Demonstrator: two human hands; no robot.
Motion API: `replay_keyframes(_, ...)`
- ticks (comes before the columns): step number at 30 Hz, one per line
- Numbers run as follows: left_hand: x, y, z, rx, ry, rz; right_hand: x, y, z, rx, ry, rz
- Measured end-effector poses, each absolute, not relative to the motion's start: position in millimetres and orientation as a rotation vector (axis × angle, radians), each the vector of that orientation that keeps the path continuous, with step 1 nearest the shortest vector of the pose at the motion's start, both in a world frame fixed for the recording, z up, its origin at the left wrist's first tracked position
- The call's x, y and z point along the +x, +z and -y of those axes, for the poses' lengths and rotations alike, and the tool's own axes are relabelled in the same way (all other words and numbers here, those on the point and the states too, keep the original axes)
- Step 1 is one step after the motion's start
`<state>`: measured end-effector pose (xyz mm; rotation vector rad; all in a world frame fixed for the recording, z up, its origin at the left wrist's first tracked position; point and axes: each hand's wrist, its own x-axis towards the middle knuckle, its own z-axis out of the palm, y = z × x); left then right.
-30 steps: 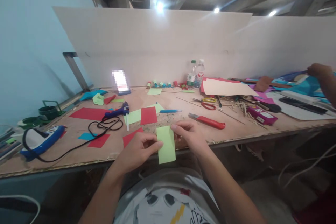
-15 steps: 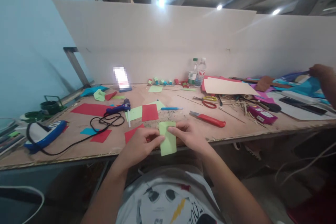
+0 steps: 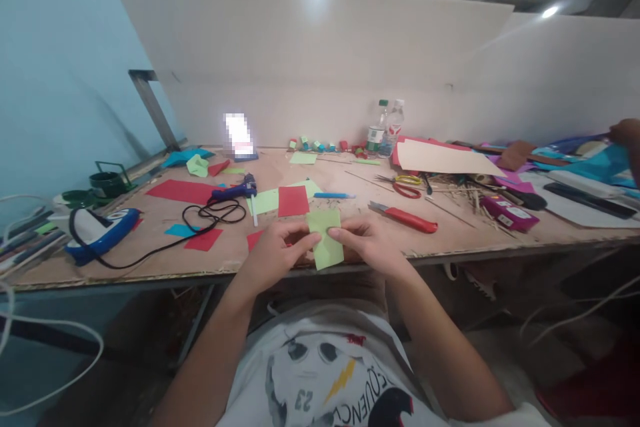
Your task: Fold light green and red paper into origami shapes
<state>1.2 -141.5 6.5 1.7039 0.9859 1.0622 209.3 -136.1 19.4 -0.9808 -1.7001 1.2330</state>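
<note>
Paper (image 3: 326,252), green, at near edge of surface (image 3: 280,170). Left hand (image 3: 273,250) and right hand (image 3: 371,245) nearly closed, pinching opposite sides, thumbs on front. Reads as two-handed positioning; thin sheet calls for light, even pinch. Red sheet (image 3: 293,201) just beyond.

Phone screen (image 3: 239,132) blurred into pixels. Co-worker's hand (image 3: 625,131) cut off by the right edge. Fingers behind the green paper (image 3: 326,240) hidden. Print on purple box (image 3: 510,213) too small to read.
</note>
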Motion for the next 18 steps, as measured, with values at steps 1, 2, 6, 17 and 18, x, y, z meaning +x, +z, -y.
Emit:
replay_keyframes(1, 0.7, 6.4, 141.3, 1.696, 1.078, -0.989, 208.6, 20.3, 136.2, -0.978, 1.232, 1.712)
replay_keyframes(2, 0.1, 6.3, 141.0, 1.689, 1.094, -0.995, 207.9, 21.6, 136.4, -0.972, 1.234, 1.726)
replay_keyframes(6, -1.4, 7.2, 140.9, 1.672, 1.129, -1.007, 206.3, 25.9, 137.3, -0.942, 1.265, 1.775)
replay_keyframes(17, -0.3, 13.2, 142.0, 1.683, 1.224, -1.05, 208.8, 24.7, 134.0, -0.959, 1.245, 1.815)
replay_keyframes(18, -0.7, 13.3, 141.8, 1.689, 1.223, -1.045, 208.8, 24.8, 134.3, -0.962, 1.245, 1.805)
